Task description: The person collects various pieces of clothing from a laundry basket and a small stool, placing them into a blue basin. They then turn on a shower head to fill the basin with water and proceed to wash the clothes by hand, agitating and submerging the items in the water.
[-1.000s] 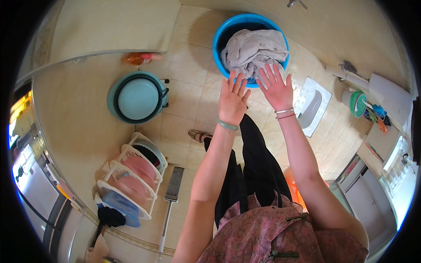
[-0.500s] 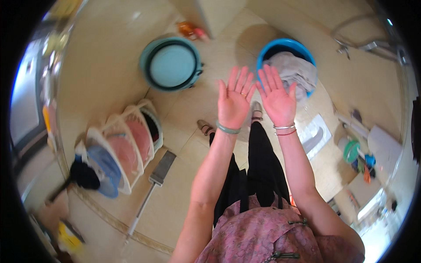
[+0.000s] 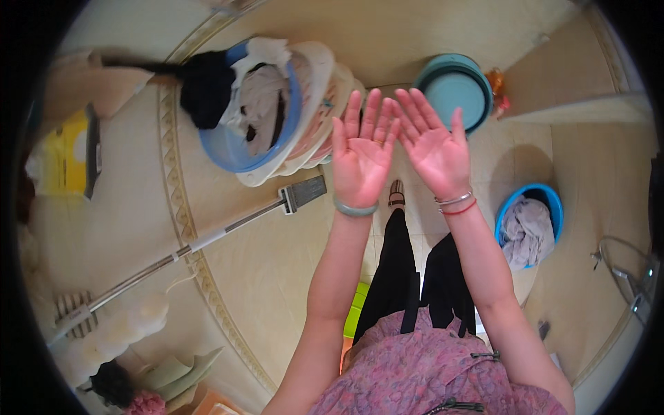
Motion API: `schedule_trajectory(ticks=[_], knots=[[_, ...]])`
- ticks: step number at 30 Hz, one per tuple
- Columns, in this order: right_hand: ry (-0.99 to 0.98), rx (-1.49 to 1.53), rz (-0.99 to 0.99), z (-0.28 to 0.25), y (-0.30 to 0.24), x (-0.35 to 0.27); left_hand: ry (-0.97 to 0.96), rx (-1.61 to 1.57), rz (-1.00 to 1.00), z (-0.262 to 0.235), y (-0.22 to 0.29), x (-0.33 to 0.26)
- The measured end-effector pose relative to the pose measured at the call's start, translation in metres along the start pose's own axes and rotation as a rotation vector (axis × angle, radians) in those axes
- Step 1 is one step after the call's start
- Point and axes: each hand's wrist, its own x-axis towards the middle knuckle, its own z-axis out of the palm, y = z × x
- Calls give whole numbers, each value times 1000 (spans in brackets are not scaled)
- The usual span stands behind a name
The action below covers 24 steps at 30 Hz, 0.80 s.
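Observation:
Both my hands are held out in front of me, palms up, fingers stretched, nothing in them. My left hand (image 3: 364, 160) wears a ring, and a pale green bangle (image 3: 355, 207) circles that wrist. Fingertips of my right hand (image 3: 436, 153) come close to those of the left; a silver bracelet and a red cord are on this wrist. Just left of my left hand, in the picture, stands a tiered rack (image 3: 315, 111) with a blue basin (image 3: 257, 164) of clothes on it. Beyond my right hand is a teal round tub (image 3: 453, 97).
A blue bucket (image 3: 559, 211) with greyish cloth stands on the right. A flat mop (image 3: 304, 194) leans out to the left, its long pole reaching the left edge. Behind my left leg is a green container (image 3: 356, 308). A hose with a metal fitting (image 3: 622, 273) is at far right.
My view has turned to the left, so the rack, tub and bucket have shifted rightward in it. One foot has stepped. My hands keep the same open pose.

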Motion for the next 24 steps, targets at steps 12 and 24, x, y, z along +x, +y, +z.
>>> schedule_trajectory(ticks=[12, 24], knots=[[55, -486, 297, 12, 188, 160, 136, 98, 350, -70, 206, 14], [385, -704, 307, -35, 239, 237, 517, 134, 430, -155, 288, 69]])
